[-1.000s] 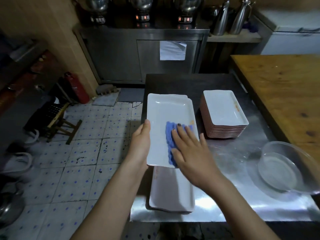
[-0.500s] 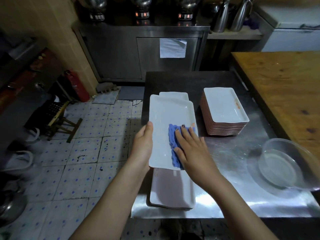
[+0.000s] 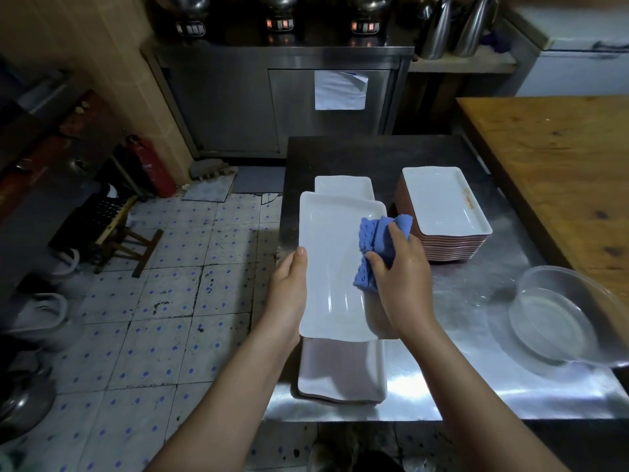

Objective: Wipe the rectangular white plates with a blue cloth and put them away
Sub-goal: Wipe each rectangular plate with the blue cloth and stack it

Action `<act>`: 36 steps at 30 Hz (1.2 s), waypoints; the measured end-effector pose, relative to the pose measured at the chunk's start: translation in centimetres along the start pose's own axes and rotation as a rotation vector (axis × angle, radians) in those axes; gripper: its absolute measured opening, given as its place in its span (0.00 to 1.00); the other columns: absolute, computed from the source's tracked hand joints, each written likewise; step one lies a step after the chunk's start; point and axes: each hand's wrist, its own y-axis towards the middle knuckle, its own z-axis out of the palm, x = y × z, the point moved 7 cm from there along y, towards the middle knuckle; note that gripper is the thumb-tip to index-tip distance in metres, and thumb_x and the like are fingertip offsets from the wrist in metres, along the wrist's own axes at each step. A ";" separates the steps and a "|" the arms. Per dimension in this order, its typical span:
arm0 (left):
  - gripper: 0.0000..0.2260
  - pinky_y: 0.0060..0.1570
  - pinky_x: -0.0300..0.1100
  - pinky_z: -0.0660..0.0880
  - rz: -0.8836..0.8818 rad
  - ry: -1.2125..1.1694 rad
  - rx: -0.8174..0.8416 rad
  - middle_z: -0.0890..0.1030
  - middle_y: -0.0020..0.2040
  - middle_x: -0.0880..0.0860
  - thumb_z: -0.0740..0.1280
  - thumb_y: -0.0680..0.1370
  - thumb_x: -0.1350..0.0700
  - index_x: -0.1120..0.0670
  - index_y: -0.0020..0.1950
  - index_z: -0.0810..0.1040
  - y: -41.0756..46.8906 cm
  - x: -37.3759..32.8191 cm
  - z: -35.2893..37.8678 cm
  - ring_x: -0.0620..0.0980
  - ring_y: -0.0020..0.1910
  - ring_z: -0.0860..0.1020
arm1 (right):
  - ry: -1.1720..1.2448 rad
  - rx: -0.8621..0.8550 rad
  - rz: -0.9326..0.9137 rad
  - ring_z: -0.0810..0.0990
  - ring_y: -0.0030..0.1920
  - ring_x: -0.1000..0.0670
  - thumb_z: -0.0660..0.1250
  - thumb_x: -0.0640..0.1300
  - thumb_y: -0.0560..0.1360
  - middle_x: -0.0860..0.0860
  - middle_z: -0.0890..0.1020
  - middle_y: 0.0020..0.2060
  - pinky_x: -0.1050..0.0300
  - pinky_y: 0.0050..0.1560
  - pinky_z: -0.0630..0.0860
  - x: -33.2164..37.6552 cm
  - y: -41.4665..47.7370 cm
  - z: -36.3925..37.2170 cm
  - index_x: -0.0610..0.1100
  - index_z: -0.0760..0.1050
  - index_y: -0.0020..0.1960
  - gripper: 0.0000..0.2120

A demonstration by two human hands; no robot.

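Left hand [image 3: 289, 287] around plate [image 3: 333, 253], right hand [image 3: 405, 281] around cloth [image 3: 372, 233]; bowl [image 3: 599, 301] perhaps with water.

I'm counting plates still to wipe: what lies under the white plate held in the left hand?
A short stack of white rectangular plates shows below its near end, and another white plate's end beyond its far edge. The held white rectangular plate covers everything between them.

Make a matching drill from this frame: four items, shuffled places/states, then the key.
Items:
1. blue cloth
2. held plate
3. tall plate stack
4. clear bowl

Places/states:
a. on the steel table, right side, beside the wooden counter
b. bunched in the right hand
c. gripped at its left edge by the left hand
d. farther back on the table, past the right hand

Pairs: 1-b, 2-c, 3-d, 4-a
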 end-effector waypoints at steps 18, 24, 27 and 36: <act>0.12 0.33 0.37 0.77 -0.060 0.024 0.025 0.83 0.35 0.40 0.56 0.81 0.47 0.45 0.44 0.77 0.8 4.0 -2.1 0.41 0.35 0.82 | 0.895 0.072 0.547 0.82 0.47 0.53 0.71 0.34 0.71 0.52 0.82 0.51 0.59 0.40 0.78 -6.0 0.4 0.1 0.50 0.72 0.60 0.22; 0.11 0.37 0.40 0.74 -0.087 0.184 -0.035 0.80 0.42 0.46 0.54 0.82 0.48 0.46 0.45 0.74 0.9 6.7 -3.3 0.46 0.42 0.79 | 1.070 0.301 0.702 0.85 0.39 0.49 0.69 0.35 0.70 0.46 0.85 0.41 0.57 0.35 0.81 -6.7 -0.8 1.7 0.38 0.77 0.54 0.13; 0.11 0.37 0.41 0.74 -0.125 0.295 -0.024 0.79 0.44 0.48 0.53 0.82 0.48 0.47 0.45 0.72 0.7 8.9 -3.9 0.47 0.42 0.78 | 1.054 0.304 0.776 0.84 0.34 0.49 0.67 0.33 0.72 0.47 0.85 0.35 0.57 0.32 0.80 -7.9 -2.0 2.5 0.39 0.78 0.47 0.05; 0.15 0.35 0.42 0.63 -0.087 0.551 0.011 0.71 0.36 0.52 0.54 0.82 0.49 0.58 0.45 0.70 1.3 12.2 -3.4 0.47 0.34 0.69 | 1.051 0.239 0.820 0.81 0.46 0.41 0.66 0.33 0.74 0.39 0.81 0.51 0.47 0.47 0.78 -9.8 -3.6 3.4 0.34 0.73 0.63 0.18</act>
